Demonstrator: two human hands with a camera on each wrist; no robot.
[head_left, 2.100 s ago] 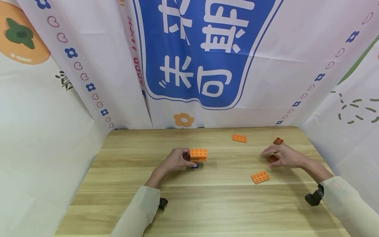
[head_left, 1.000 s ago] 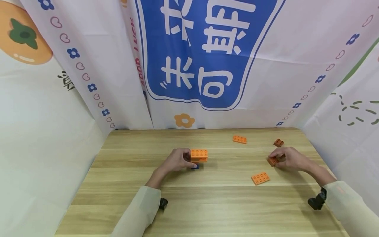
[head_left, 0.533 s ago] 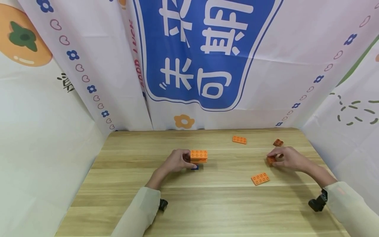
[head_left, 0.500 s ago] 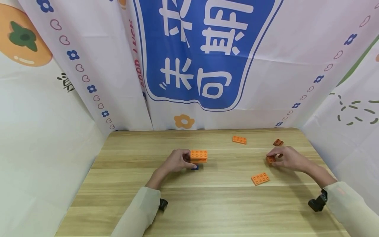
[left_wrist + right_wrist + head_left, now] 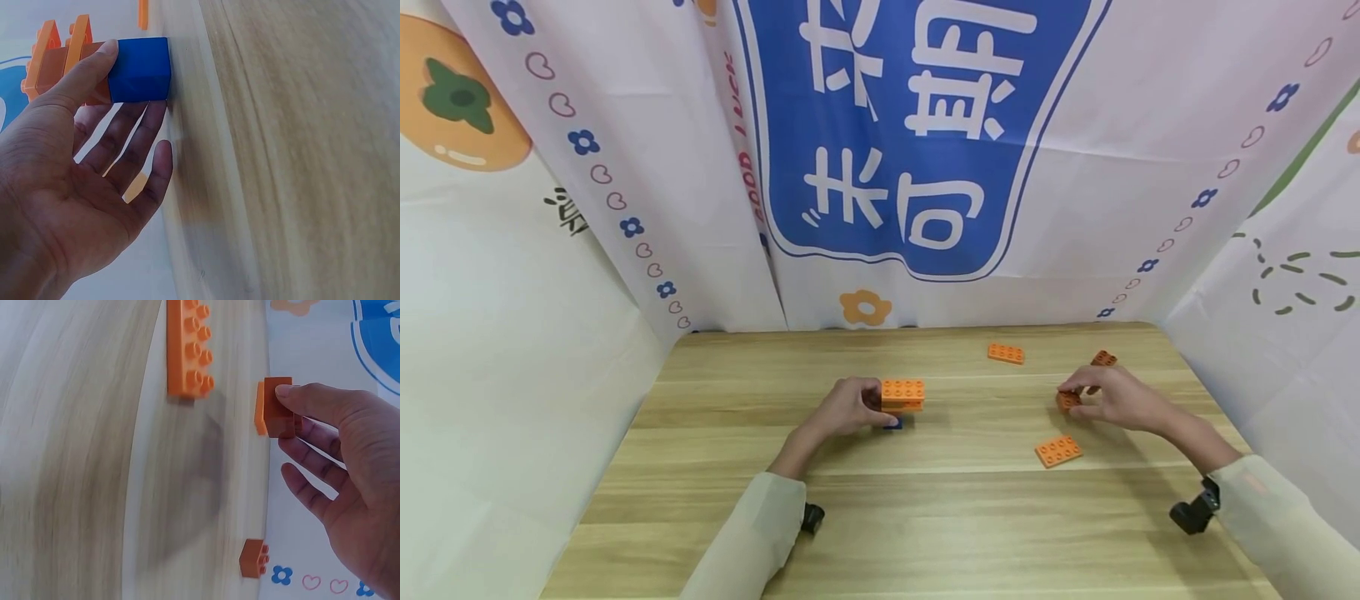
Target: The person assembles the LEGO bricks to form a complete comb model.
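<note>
My left hand [image 5: 847, 406] grips a stack of toy building bricks [image 5: 903, 392] standing on the table. In the left wrist view the stack has a blue brick [image 5: 140, 70] at its base, with brown bricks and two orange plates above; the thumb lies along its side. Over on the right, my right hand [image 5: 1112, 398] pinches a small brown brick [image 5: 279, 407] between thumb and fingers. That brick appears raised off the table. A second brown brick [image 5: 1103, 358] lies just behind the right hand, partly covered by it.
One orange eight-stud plate [image 5: 1059, 451] lies in front of the right hand, and another orange plate [image 5: 1006, 353] lies near the back edge. The wooden table [image 5: 880, 525] is walled by printed cloth [image 5: 1075, 225] at the back and sides.
My right hand closed on the brown brick, then drew it slightly left and up off the table. The left hand and its stack have stayed in place.
</note>
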